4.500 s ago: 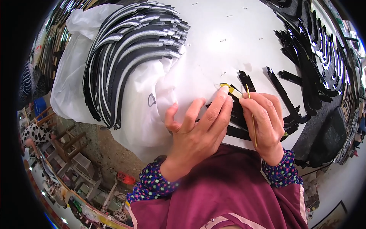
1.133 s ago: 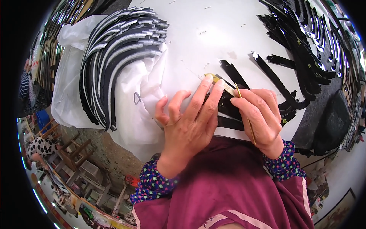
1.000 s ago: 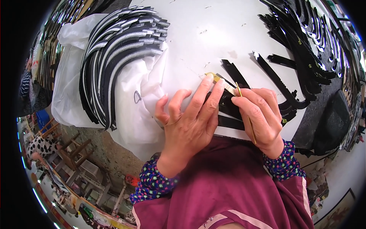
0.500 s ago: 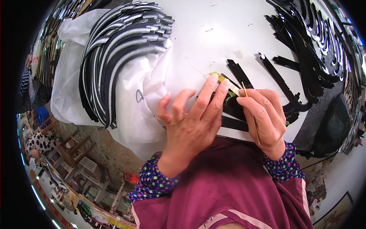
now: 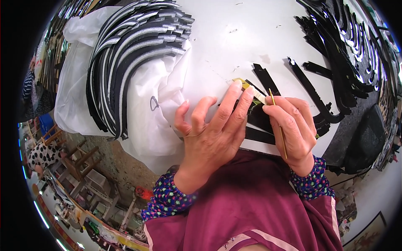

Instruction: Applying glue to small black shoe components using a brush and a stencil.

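My left hand (image 5: 215,127) lies with its fingers spread, index and middle fingertips pressing on a yellow-ended piece (image 5: 240,81) among the black strips. Pinched in my right hand (image 5: 295,129) is a thin brass-coloured stick (image 5: 282,138), its upper end pointing away from me. A narrow white strip (image 5: 260,97) runs between the left fingertips and the right thumb and fingers; whether the right hand grips it too is hidden. Under and beside the hands lie flat black strips (image 5: 260,120), partly covered by the fingers. Another black strip (image 5: 265,78) lies just beyond them.
A fanned stack of curved black strips with grey edges (image 5: 138,54) rests on white plastic sheeting (image 5: 161,92) at the left. More glossy black strips (image 5: 335,62) pile up at the right of the white table (image 5: 222,46). A wooden stool (image 5: 81,161) stands at the lower left.
The table and the things on it appear shifted very slightly in view. Both hands keep nearly the same pose, the right one still pinching the stick.
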Tool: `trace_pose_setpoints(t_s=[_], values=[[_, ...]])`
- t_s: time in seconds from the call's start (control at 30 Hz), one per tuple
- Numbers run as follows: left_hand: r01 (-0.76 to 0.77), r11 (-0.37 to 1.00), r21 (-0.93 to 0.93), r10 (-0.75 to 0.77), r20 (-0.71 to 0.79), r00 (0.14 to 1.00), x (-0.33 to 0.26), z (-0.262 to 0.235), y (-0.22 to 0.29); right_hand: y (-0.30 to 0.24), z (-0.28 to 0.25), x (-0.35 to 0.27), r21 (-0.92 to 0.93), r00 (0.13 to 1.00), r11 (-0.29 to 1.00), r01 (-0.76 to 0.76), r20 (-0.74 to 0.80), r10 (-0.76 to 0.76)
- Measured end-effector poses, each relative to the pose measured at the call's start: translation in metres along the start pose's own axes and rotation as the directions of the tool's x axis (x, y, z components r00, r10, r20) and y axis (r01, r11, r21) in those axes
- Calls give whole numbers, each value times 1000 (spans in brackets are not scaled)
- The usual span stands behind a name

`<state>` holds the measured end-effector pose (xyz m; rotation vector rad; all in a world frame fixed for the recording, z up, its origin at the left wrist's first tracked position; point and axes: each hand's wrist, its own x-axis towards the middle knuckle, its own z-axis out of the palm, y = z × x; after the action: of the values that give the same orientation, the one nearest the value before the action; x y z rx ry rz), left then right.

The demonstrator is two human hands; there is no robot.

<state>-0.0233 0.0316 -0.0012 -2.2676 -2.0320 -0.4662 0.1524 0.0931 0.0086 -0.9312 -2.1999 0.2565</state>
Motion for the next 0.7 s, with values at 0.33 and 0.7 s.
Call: trace_pose_setpoints(t_s=[0.33, 0.7], values=[[3, 1000, -5, -3, 9, 1000, 0, -1, 0, 2, 0, -1, -5, 1000, 1000, 17, -1, -17], [-1, 1000, -8, 1, -1, 1000, 0, 0, 1, 3, 0, 0, -3, 999, 999, 35, 2, -35]])
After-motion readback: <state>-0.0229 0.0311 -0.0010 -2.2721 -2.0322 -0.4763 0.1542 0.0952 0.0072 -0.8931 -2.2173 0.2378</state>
